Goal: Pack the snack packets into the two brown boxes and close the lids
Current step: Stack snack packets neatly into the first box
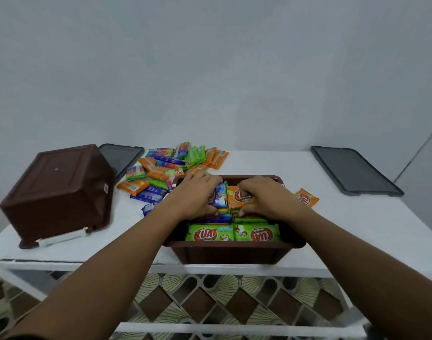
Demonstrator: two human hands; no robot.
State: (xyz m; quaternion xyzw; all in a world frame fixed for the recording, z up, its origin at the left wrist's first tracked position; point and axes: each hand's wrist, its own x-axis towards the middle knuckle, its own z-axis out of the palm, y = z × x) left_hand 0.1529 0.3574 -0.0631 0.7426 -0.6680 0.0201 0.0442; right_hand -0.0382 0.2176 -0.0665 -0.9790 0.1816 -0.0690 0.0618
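An open brown box stands at the table's front edge, holding several snack packets; two green ones lie along its near side. Inside the box, my left hand grips a blue packet. Beside it, my right hand grips an orange packet. A second brown box lies tipped over at the left, bottom facing up. A heap of loose packets sits behind the open box. One orange packet lies alone to its right.
Two dark grey lids lie flat on the white table: one behind the tipped box, the other at the back right. A pale wall rises behind the table. A patterned floor shows under the white frame.
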